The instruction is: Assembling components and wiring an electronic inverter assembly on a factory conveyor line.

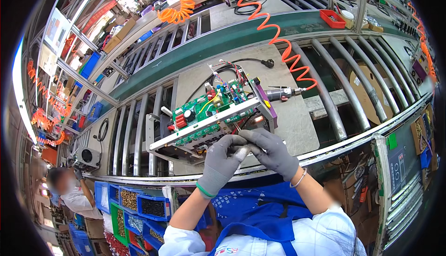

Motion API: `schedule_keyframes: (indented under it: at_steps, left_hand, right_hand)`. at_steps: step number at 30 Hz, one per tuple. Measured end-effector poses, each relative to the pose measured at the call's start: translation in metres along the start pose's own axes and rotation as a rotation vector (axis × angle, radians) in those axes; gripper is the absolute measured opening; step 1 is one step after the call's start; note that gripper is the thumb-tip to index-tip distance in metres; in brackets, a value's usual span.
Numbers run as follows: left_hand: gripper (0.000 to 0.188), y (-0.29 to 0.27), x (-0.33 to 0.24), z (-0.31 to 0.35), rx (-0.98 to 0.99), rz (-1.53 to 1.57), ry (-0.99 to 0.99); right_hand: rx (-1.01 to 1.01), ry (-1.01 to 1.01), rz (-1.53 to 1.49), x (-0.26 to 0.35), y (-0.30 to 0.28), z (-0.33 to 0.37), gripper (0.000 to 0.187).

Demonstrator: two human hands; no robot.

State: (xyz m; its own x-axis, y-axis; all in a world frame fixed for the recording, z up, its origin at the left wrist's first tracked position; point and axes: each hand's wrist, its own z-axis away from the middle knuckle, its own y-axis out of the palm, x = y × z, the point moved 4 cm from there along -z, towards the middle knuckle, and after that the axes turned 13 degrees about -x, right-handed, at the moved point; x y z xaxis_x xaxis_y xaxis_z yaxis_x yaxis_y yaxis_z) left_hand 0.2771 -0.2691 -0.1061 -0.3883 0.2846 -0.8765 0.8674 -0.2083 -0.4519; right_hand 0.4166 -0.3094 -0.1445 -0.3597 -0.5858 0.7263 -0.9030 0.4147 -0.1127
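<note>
My left hand and my right hand, both in grey gloves, meet at the near side of an open metal-framed machine. Their fingers are pinched together, thumbs close to each other. Thin wires come out of the machine just above the fingertips; what lies between the fingers is too small and covered to make out. Green circuit boards with red and black parts sit on top of the frame. A purple end panel closes its right end. Behind it, a black cord ends in a plug.
An air screwdriver lies right of the machine, on an orange coiled hose. The grey board rests among steel rollers. Blue bins of screws stand lower left. Another person works at far left.
</note>
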Motion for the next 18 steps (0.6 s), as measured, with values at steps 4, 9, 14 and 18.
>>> schedule_keyframes:
  at_steps: [4, 9, 14, 18]
  left_hand:
    - [0.022, 0.007, -0.006, -0.003, 0.041, 0.071, 0.013]
    - [0.021, -0.004, -0.033, -0.015, -0.051, -0.078, 0.226]
    - [0.018, -0.031, -0.067, -0.054, -0.281, -0.374, 0.686]
    - [0.017, -0.019, -0.071, -0.093, -0.07, -0.486, 0.736]
  right_hand:
    - [-0.071, 0.052, -0.037, -0.017, 0.001, 0.011, 0.029]
    - [-0.359, 0.738, -0.579, -0.054, 0.03, 0.037, 0.025]
    - [-0.615, 1.127, -0.89, -0.059, 0.052, 0.045, 0.018]
    - [-0.638, 0.985, -0.693, -0.053, 0.042, 0.021, 0.014]
